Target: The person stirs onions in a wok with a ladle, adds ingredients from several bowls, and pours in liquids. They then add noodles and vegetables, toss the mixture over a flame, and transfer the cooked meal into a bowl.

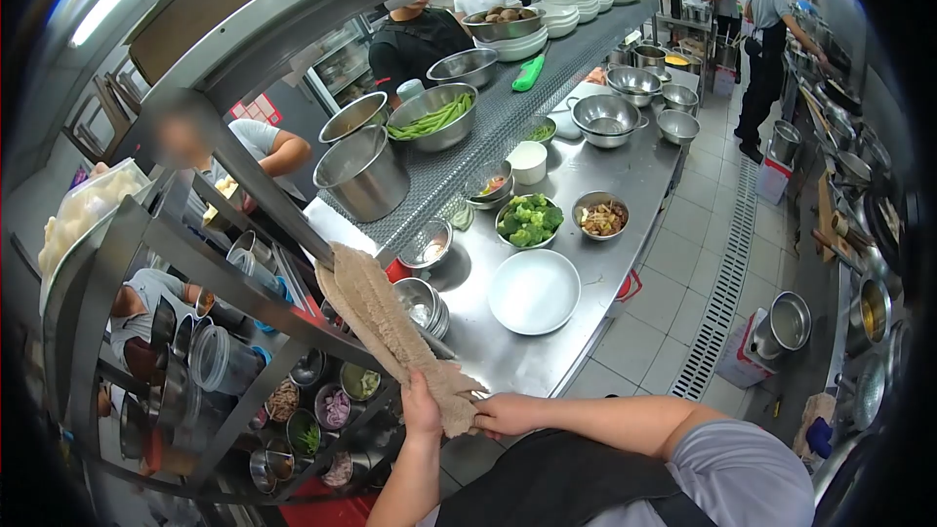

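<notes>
- Towel (376,317): tan, bunched lengthwise, running from beside the metal post (278,197) down to both hands. The upper end appears to rest against the rack frame, which probably carries part of the cloth's weight.
- Left hand (422,405): closed around the towel's lower left edge, thumb uppermost. The fingertips are hidden; this grip presumably steadies the folds.
- Right hand (503,415): pinching the lower right corner between thumb and fingers. Holding opposite edges likely keeps the lower end spread and controlled.
- Worktop (488,361): just beyond the towel. The white plate (534,293) lies flat near the front, probably for easy access.
- Metal bowls (422,304): nested beside the towel, an arrangement that saves surface area.
- Broccoli bowl (528,222) and bowl of brown pieces (601,217): set side by side behind the plate, upright, contents separate. The white tub (527,164) stands farther back.
- Raised shelf (400,220): carries the deep pot (362,174) and the green bean bowl (431,117), apparently to leave the lower surface usable.
- Red onion container (336,409): below the rack, open-topped among other ingredients, presumably for quick reach.
- Co-worker (766,49): well apart, at the opposite cooking line.
</notes>
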Action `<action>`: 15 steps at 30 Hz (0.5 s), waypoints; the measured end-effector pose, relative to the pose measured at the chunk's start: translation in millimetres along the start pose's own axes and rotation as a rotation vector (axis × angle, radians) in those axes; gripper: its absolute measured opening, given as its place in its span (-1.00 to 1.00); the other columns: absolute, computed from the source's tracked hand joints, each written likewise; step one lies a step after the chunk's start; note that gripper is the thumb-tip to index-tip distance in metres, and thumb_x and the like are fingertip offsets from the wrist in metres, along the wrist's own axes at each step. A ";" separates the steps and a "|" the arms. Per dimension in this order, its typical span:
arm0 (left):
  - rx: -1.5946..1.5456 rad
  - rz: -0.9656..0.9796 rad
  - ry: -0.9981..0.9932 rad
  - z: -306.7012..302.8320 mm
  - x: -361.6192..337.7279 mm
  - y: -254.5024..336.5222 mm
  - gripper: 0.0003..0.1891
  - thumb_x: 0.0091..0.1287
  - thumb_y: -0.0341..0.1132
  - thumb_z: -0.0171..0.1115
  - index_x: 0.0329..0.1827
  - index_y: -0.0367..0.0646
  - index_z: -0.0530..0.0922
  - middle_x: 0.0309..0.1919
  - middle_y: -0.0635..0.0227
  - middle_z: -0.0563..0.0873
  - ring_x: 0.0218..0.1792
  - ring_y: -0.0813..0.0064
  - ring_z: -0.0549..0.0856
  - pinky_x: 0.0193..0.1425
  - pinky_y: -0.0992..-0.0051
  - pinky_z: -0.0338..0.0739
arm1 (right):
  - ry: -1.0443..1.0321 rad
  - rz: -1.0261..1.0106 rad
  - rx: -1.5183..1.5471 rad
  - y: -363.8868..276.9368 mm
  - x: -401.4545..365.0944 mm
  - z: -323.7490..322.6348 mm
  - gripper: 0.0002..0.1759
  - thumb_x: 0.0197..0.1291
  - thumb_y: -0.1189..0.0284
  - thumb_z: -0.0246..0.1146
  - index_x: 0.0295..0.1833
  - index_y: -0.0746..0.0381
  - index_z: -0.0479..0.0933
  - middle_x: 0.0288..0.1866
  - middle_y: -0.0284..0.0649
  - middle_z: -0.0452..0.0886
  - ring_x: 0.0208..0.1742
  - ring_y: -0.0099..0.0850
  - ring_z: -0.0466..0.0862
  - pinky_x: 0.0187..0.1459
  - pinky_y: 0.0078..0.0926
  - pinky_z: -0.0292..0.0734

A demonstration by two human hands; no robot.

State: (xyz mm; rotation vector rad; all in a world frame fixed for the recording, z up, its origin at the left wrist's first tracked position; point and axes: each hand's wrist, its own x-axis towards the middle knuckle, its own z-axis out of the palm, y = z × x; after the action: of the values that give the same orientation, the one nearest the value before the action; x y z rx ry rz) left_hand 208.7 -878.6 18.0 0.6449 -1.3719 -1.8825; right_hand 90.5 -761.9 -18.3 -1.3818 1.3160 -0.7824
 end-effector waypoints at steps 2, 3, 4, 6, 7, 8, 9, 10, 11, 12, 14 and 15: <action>-0.048 -0.046 -0.103 -1.8 1.1 -6.5 -0.47 0.47 0.06 -0.06 -0.03 -0.36 0.49 -0.27 0.22 0.65 -0.28 0.39 0.65 -0.13 0.41 0.55 | 0.010 -0.004 0.009 0.0 0.2 -0.4 -0.65 0.37 0.22 0.02 -0.17 0.32 0.49 -0.49 -0.19 0.63 -0.47 -0.39 0.67 -0.34 -0.38 0.58; -0.043 -0.051 -0.106 -0.2 0.9 -7.4 -0.47 0.47 0.06 -0.06 -0.03 -0.36 0.49 -0.27 0.22 0.65 -0.28 0.39 0.65 -0.13 0.41 0.55 | 0.019 -0.007 0.018 0.2 0.2 -0.2 -0.66 0.34 0.21 0.04 -0.18 0.31 0.50 -0.50 -0.20 0.63 -0.48 -0.39 0.67 -0.35 -0.37 0.58; -0.020 -0.058 -0.097 2.9 0.6 -7.5 -0.46 0.46 0.07 -0.03 -0.04 -0.36 0.51 -0.25 0.21 0.65 -0.25 0.38 0.65 -0.11 0.41 0.55 | 0.024 -0.008 0.029 2.4 1.5 -0.5 -0.66 0.34 0.21 0.04 -0.18 0.31 0.50 -0.50 -0.20 0.63 -0.48 -0.39 0.67 -0.35 -0.37 0.58; 0.022 -0.085 -0.099 5.8 -1.4 -11.6 -0.45 0.44 0.08 0.00 -0.05 -0.36 0.53 -0.23 0.21 0.66 -0.23 0.38 0.66 -0.09 0.41 0.55 | 0.066 0.011 -0.022 -0.7 1.5 -3.6 -0.67 0.30 0.20 0.09 -0.19 0.28 0.53 -0.50 -0.20 0.65 -0.49 -0.38 0.68 -0.35 -0.38 0.58; 0.112 -0.062 -0.054 3.5 -2.0 -18.4 -0.46 0.44 0.08 0.02 -0.04 -0.36 0.53 -0.23 0.22 0.66 -0.21 0.38 0.65 -0.08 0.41 0.54 | 0.079 0.046 0.020 -1.7 -1.1 -5.9 -0.68 0.27 0.19 0.12 -0.20 0.26 0.54 -0.49 -0.22 0.65 -0.49 -0.39 0.68 -0.35 -0.38 0.58; 0.205 -0.038 -0.018 0.1 -0.4 -24.6 -0.47 0.44 0.07 0.03 -0.03 -0.36 0.53 -0.24 0.23 0.66 -0.20 0.39 0.65 -0.06 0.41 0.53 | 0.099 0.044 -0.010 -4.7 -3.7 -8.5 -0.63 0.32 0.15 0.11 -0.20 0.29 0.53 -0.50 -0.23 0.64 -0.49 -0.41 0.68 -0.36 -0.39 0.57; 0.236 -0.098 0.004 -7.8 -0.8 -31.0 -0.48 0.46 0.04 0.01 0.05 -0.37 0.48 -0.16 0.23 0.65 -0.14 0.42 0.64 -0.01 0.42 0.51 | 0.114 0.056 -0.053 -10.3 -6.5 -14.6 -0.61 0.31 0.13 0.12 -0.21 0.29 0.53 -0.48 -0.20 0.65 -0.46 -0.35 0.68 -0.34 -0.35 0.56; 0.267 -0.120 -0.018 -14.7 -0.9 -35.5 -0.48 0.46 0.04 0.01 0.05 -0.37 0.48 -0.16 0.23 0.65 -0.14 0.42 0.64 -0.01 0.42 0.51 | 0.129 0.068 -0.091 -13.7 -8.2 -15.7 -0.59 0.29 0.11 0.13 -0.21 0.30 0.53 -0.46 -0.17 0.65 -0.43 -0.30 0.68 -0.32 -0.30 0.55; 0.280 -0.114 -0.017 -19.7 0.2 -39.5 -0.46 0.46 0.05 -0.01 0.10 -0.36 0.43 -0.11 0.22 0.63 -0.10 0.40 0.62 0.03 0.40 0.50 | 0.151 0.067 -0.056 -8.7 -4.8 -13.4 -0.59 0.29 0.11 0.13 -0.21 0.30 0.53 -0.46 -0.17 0.65 -0.43 -0.30 0.68 -0.32 -0.30 0.55; 0.288 -0.105 -0.015 -21.1 0.2 -41.5 -0.44 0.46 0.07 -0.03 0.14 -0.34 0.37 -0.07 0.21 0.61 -0.05 0.38 0.61 0.06 0.38 0.49 | 0.217 -0.028 -0.116 0.7 1.2 -12.4 -0.58 0.28 0.10 0.13 -0.22 0.30 0.53 -0.44 -0.14 0.65 -0.40 -0.23 0.67 -0.29 -0.25 0.53; 0.308 -0.138 -0.029 -19.8 -1.5 -39.9 -0.44 0.47 0.06 -0.04 0.16 -0.34 0.35 -0.05 0.21 0.60 -0.02 0.39 0.60 0.08 0.38 0.48 | 0.294 -0.119 -0.166 11.8 5.7 -9.1 -0.57 0.26 0.09 0.14 -0.24 0.30 0.54 -0.41 -0.10 0.65 -0.36 -0.17 0.66 -0.27 -0.21 0.51; 0.307 -0.150 -0.025 -18.5 -0.6 -38.8 -0.44 0.48 0.05 -0.06 0.19 -0.35 0.33 -0.04 0.22 0.59 0.00 0.39 0.59 0.11 0.38 0.47 | 0.301 -0.127 -0.149 13.7 7.3 -9.6 -0.58 0.25 0.09 0.14 -0.24 0.29 0.54 -0.40 -0.08 0.65 -0.33 -0.13 0.65 -0.25 -0.18 0.50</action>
State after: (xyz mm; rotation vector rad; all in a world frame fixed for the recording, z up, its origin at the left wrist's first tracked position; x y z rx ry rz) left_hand 212.9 -882.0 -24.7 0.9002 -1.6874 -1.8136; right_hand 78.8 -769.4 -30.1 -1.5193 1.5545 -1.0265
